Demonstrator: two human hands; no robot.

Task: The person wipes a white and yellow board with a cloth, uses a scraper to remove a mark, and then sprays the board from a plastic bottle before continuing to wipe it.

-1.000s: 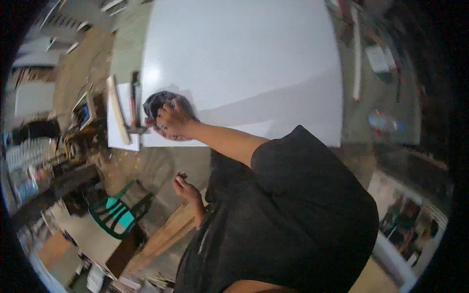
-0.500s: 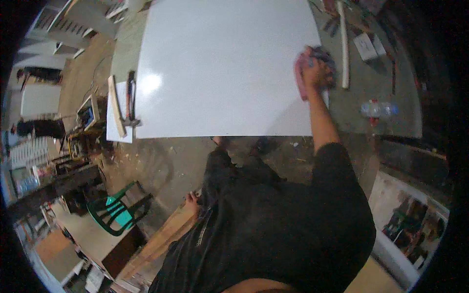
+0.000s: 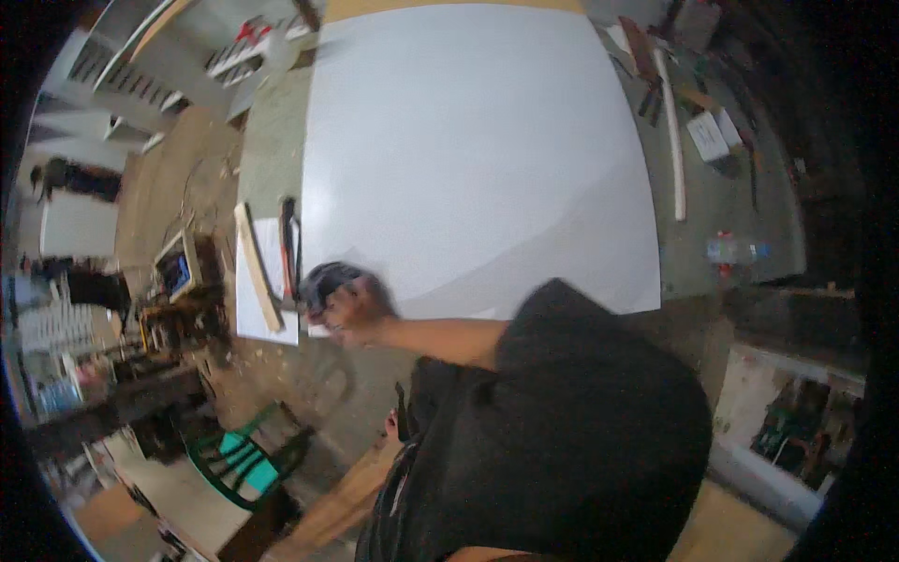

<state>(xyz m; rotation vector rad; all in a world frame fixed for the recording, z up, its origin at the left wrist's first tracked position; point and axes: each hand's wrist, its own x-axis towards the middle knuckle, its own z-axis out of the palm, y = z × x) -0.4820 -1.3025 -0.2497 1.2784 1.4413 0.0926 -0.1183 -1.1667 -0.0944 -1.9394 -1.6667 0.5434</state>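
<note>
My right hand (image 3: 351, 307) is closed on a bunched dark cloth (image 3: 328, 278), partly smeared by motion. It presses at the near left corner of a large glossy white board (image 3: 468, 178), with my forearm reaching across the near edge. Just left of the hand lie a hammer (image 3: 287, 248) with a red and black handle and a pale wooden strip (image 3: 257, 267), both over a small white sheet (image 3: 245, 314). Low beside my dark clothing shows a small patch of skin that seems to be my left hand (image 3: 391, 421); its fingers cannot be made out.
On the right of the table lie a long white strip (image 3: 672, 136), a small white box (image 3: 709, 136) and a clear bottle (image 3: 738, 250). A green chair (image 3: 248, 459) stands at lower left beside a wooden plank (image 3: 346, 496). Two people in dark clothes appear at far left.
My right hand has swept the cloth from the board's right side to its near left corner. My view has shifted, so the board sits lower and further right.
</note>
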